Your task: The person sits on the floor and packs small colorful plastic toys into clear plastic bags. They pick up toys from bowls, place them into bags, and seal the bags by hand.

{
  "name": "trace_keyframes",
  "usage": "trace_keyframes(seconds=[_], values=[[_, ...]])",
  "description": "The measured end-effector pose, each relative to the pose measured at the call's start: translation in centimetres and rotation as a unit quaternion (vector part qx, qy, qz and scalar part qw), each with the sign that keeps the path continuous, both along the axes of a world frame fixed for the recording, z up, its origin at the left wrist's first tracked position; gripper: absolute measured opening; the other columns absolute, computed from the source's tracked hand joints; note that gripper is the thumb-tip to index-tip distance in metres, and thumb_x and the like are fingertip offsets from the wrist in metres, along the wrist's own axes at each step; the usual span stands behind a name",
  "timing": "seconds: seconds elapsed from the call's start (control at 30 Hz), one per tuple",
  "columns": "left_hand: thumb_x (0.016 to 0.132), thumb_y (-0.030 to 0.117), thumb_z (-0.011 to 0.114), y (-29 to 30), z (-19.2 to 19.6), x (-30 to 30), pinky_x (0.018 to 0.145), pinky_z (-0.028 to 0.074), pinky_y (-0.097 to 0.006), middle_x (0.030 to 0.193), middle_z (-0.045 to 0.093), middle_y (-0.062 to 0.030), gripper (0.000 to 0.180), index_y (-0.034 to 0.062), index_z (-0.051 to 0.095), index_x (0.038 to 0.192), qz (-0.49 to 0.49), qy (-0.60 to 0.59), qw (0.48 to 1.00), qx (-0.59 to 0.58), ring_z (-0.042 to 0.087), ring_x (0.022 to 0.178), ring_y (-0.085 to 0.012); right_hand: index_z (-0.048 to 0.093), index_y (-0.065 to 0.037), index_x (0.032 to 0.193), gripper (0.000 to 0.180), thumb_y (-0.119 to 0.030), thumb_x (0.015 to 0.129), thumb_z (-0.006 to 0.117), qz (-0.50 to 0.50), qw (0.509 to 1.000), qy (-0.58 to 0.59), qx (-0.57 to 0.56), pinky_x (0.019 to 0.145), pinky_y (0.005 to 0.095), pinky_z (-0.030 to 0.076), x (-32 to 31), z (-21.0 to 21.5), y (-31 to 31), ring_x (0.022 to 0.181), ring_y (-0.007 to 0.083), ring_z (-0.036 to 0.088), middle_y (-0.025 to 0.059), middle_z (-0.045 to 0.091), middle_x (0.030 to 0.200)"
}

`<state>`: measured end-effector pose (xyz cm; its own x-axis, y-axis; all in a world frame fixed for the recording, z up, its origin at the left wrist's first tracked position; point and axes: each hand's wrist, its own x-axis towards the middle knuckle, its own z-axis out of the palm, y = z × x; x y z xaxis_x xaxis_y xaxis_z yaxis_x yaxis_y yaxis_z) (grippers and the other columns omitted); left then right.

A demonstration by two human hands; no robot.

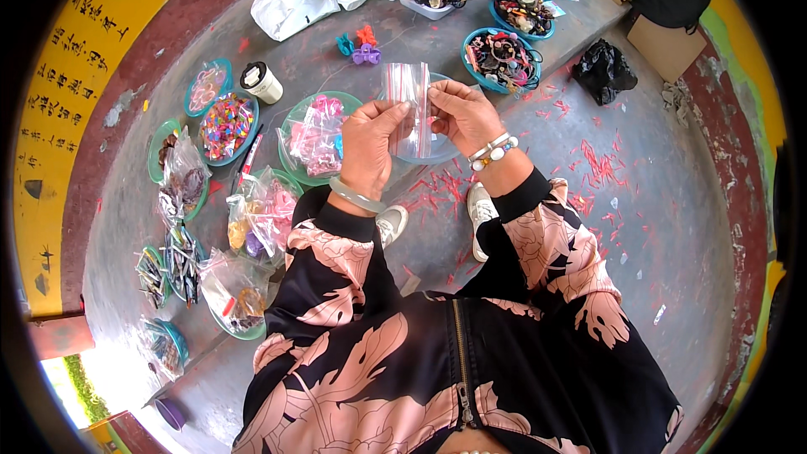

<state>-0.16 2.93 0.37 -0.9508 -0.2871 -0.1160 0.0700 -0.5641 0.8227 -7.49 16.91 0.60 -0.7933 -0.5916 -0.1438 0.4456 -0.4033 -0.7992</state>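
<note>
Clear plastic bag (409, 109) — small, see-through, held upright in the air at scene centre, above the grey concrete floor (664, 227). It is pinched at its left edge by the left hand (367, 147) and at its right edge by the right hand (462, 113); both hands closed on it, thumbs and fingers pressed to the film. Bag contents can't be told. A pale green bangle (355, 196) is worn on the left wrist, a white bead bracelet (493, 151) on the right.

Just behind the bag, a green dish w/ pink-filled packets (315, 134) is seen, partly covered by the left hand. Three small claw clips (360, 44) — teal, orange, purple — lie farther off. A white spool (262, 81) stands to the far left, near a dish of multicoloured bits (225, 126). Blue bowls of hair ties (503, 57) sit far right. Red scraps (601, 168) are scattered on the right. A black bag (603, 71) lies far right.
</note>
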Motion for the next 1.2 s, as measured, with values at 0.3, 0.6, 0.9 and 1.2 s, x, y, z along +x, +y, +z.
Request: trace_keyframes(seconds=[0.3, 0.6, 0.9, 1.2], values=[[0.077, 0.005, 0.065, -0.1, -0.7, -0.2, 0.063, 0.045, -0.021, 0.077, 0.061, -0.0055, 0.01, 0.0012, 0.056, 0.081, 0.019, 0.018, 0.999, -0.042, 0.057, 0.067, -0.0102, 0.06, -0.005, 0.09, 0.012, -0.014, 0.082, 0.061, 0.005, 1.0, 0.0, -0.01, 0.056, 0.0231, 0.042, 0.1, -0.5, -0.6, 0.066, 0.0083, 0.054, -0.0011, 0.059, 0.076], [0.079, 0.005, 0.062, 0.4, -0.9, -0.2, 0.068, 0.045, -0.022, 0.079, 0.061, -0.0051, 0.007, 0.0007, 0.058, 0.083, -0.017, 0.032, 0.997, -0.073, 0.057, 0.071, -0.0094, 0.063, -0.005, 0.084, 0.009, -0.012, 0.079, 0.064, -0.039, 0.998, 0.045, 0.038, 0.056, 0.0213, 0.041, 0.3, -0.7, -0.6, 0.063, 0.0073, 0.053, -0.0007, 0.06, 0.074], [0.085, 0.007, 0.054, 0.2, -0.1, 0.0, 0.074, 0.047, -0.025, 0.088, 0.063, -0.0061, 0.01, 0.0016, 0.059, 0.092, -0.047, 0.04, 0.995, 0.073, 0.059, 0.077, -0.012, 0.062, -0.005, 0.088, 0.009, -0.011, 0.082, 0.059, -0.027, 1.0, -0.013, -0.008, 0.059, 0.0229, 0.044, -0.2, -1.1, -0.4, 0.065, 0.0093, 0.056, 0.0004, 0.061, 0.076], [0.086, 0.008, 0.053, -0.1, -0.7, -0.1, 0.072, 0.049, -0.026, 0.083, 0.062, -0.0048, 0.008, 0.0018, 0.058, 0.086, -0.02, 0.034, 0.992, 0.122, 0.06, 0.074, -0.0126, 0.061, -0.005, 0.093, 0.016, -0.017, 0.087, 0.053, -0.024, 0.999, -0.021, -0.025, 0.062, 0.0251, 0.046, -0.2, -0.6, 0.0, 0.07, 0.0116, 0.058, 0.002, 0.062, 0.081]])
